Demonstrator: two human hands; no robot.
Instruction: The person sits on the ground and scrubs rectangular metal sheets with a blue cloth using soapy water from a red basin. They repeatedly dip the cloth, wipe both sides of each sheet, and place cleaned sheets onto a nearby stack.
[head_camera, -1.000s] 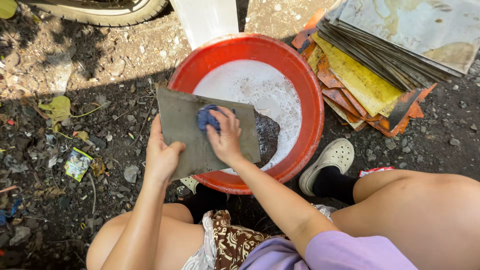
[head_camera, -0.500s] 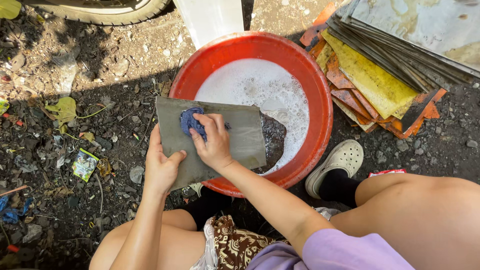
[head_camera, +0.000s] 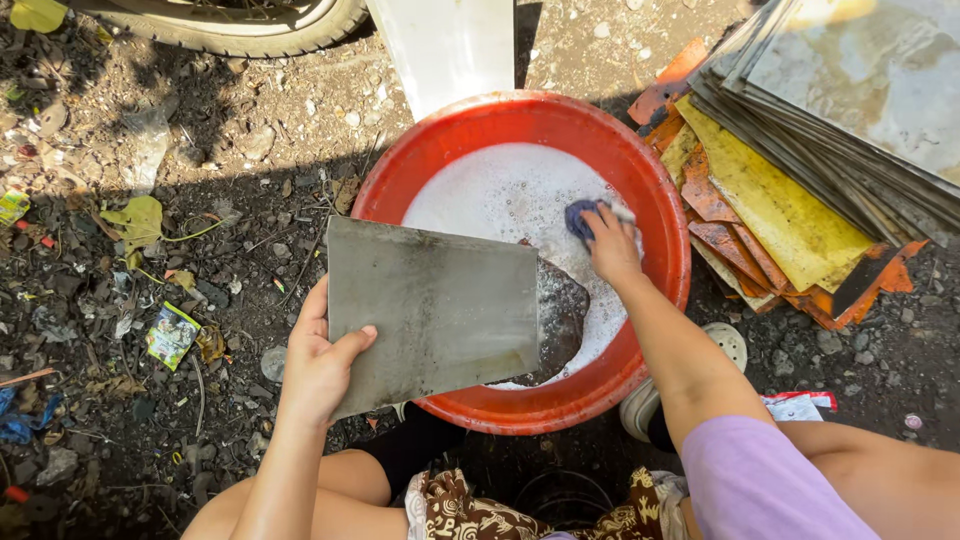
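While the left hand (head_camera: 322, 362) grips the lower left corner of a grey metal sheet (head_camera: 432, 312), thumb laid over its face and fingers curled behind the edge, the sheet lies tilted across the near rim of a red plastic basin (head_camera: 455, 135). Its far right corner hangs over the foamy water (head_camera: 500, 195) that fills the basin, and a darker, rust-coloured plate (head_camera: 560, 318) shows from under its right edge, partly sunk in the suds.

At about two o'clock from the sheet, the right hand (head_camera: 610, 250) reaches into the basin with its fingers closed around a blue scouring pad (head_camera: 583, 217), which sits at the foam's surface, well apart from the sheet. The forearm runs back toward five o'clock to a lilac sleeve (head_camera: 760, 480).

At three o'clock from the basin lies a stack of flat plates (head_camera: 770, 200), yellow and rusty orange below, grey and shiny ones piled above toward the upper right corner. At twelve o'clock a white upright panel (head_camera: 450, 45) touches the basin's far rim, and a tyre (head_camera: 240, 25) curves along the top edge at eleven o'clock. The ground is dark gravel (head_camera: 100, 300) strewn with dry leaves and a small torn wrapper (head_camera: 172, 335) at nine o'clock from the left hand. Bare knees and a brown patterned cloth (head_camera: 470, 510) fill the bottom edge, with a white shoe (head_camera: 725, 345) just under the right forearm.
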